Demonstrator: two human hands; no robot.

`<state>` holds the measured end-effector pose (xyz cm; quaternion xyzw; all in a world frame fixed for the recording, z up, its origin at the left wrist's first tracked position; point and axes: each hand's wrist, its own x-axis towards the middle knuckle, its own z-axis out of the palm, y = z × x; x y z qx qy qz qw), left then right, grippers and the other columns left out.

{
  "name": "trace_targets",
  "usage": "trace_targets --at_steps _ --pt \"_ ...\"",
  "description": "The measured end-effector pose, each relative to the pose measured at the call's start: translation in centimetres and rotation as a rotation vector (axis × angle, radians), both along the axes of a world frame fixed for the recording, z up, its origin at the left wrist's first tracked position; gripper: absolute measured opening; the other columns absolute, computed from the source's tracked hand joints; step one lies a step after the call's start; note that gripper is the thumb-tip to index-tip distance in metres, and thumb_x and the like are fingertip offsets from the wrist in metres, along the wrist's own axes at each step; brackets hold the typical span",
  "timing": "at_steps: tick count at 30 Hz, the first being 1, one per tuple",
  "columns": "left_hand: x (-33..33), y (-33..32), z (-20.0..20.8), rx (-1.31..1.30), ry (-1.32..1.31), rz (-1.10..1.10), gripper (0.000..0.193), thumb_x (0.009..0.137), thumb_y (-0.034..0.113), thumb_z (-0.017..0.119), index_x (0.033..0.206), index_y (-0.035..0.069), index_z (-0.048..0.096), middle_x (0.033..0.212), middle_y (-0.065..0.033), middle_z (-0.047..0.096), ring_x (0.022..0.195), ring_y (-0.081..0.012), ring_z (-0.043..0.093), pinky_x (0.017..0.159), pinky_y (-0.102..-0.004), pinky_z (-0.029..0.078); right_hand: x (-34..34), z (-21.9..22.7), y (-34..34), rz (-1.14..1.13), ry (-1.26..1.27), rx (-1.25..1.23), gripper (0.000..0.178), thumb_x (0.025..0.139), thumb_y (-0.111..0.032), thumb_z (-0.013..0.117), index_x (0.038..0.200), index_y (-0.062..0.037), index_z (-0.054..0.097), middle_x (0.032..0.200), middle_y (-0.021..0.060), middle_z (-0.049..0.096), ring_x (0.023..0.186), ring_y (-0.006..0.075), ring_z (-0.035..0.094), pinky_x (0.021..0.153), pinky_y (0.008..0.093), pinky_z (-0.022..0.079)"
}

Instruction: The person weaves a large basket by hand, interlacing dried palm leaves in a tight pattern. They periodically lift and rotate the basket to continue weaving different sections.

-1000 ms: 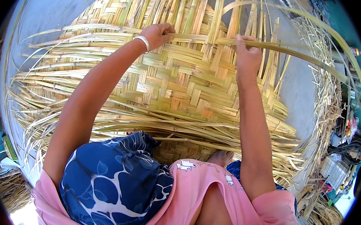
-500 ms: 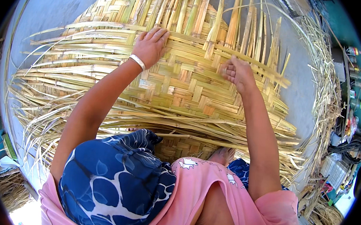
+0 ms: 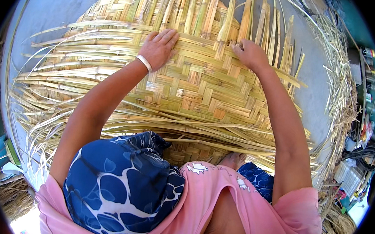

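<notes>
A big woven bamboo mat [image 3: 189, 91] lies before me, its yellow-green strips crossing in a stepped weave. My left hand [image 3: 158, 50] rests flat on it, fingers stretched over a crosswise strip at the far edge of the tight weave; a pale bangle [image 3: 144, 63] circles that wrist. To the right, my right hand [image 3: 250, 55] is closed at the same row, thumb and fingers curled on a bamboo strip [image 3: 291, 77] whose end sticks out past the mat's right side. The hand itself hides the exact grip. Beyond both hands, loose upright strips [image 3: 205, 14] fan away from me.
Long loose strip ends [image 3: 64, 73] spread out at the left, and more run crosswise near my body. A bare foot [image 3: 233, 159] stands at the near edge. Thin shavings [image 3: 340, 84] are heaped along the right of the grey floor [image 3: 308, 99], beside coiled black cable [image 3: 365, 155].
My right hand has moved up and away from me, from over the weave to the crosswise strip's row, with its fingers drawn in. The left hand stays nearly in place.
</notes>
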<state>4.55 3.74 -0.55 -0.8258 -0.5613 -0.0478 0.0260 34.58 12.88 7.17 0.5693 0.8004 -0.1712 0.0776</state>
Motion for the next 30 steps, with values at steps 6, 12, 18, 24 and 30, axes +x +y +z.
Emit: trace_targets --at_steps 6,12,18,24,30 --pt "0.3 -0.3 0.2 0.046 -0.021 -0.023 0.044 0.089 0.028 0.051 0.128 0.009 0.049 0.133 -0.0058 0.046 0.126 -0.0184 0.039 0.101 -0.0392 0.029 0.3 0.2 0.2 0.04 -0.005 -0.124 0.036 0.086 -0.04 0.054 0.096 -0.0057 0.057 0.091 0.0173 0.064 0.088 0.0351 0.06 0.075 0.0453 0.047" --pt "0.0 -0.9 -0.1 0.154 0.029 -0.063 0.04 0.084 0.02 0.053 0.123 0.01 0.053 0.134 -0.0069 0.047 0.125 -0.0189 0.042 0.101 -0.041 0.029 -0.2 -0.6 0.2 0.08 -0.055 -0.104 0.029 0.084 -0.036 0.057 0.097 -0.0107 0.059 0.093 0.0142 0.065 0.091 0.0334 0.06 0.075 0.0447 0.047" --pt "-0.1 -3.1 0.6 0.102 -0.106 0.025 0.051 0.085 0.03 0.058 0.131 0.012 0.047 0.141 -0.0089 0.038 0.132 -0.0214 0.034 0.107 -0.0435 0.022 -1.5 0.8 0.9 0.187 -0.031 0.057 0.033 0.08 -0.032 0.064 0.098 -0.0041 0.06 0.093 0.0171 0.064 0.089 0.034 0.061 0.074 0.0435 0.048" --pt "-1.2 -0.4 1.5 0.042 -0.071 0.301 0.071 0.084 0.061 0.048 0.142 0.023 0.033 0.147 -0.0166 0.025 0.137 -0.0335 0.021 0.109 -0.0518 0.013 -4.7 -2.2 3.9 -0.386 0.503 -0.031 0.042 0.085 -0.029 0.062 0.111 0.0031 0.057 0.097 0.0154 0.065 0.082 0.0283 0.064 0.073 0.0359 0.05" --pt "-1.5 -0.4 0.4 -0.034 -0.025 0.305 0.068 0.085 0.065 0.039 0.142 0.031 0.03 0.147 -0.0178 0.025 0.137 -0.0353 0.02 0.107 -0.0561 0.013 -5.5 -3.1 7.8 -0.689 1.114 -0.476 0.029 0.084 -0.024 0.064 0.099 0.0 0.058 0.088 0.0075 0.062 0.075 0.0192 0.06 0.069 0.0314 0.051"
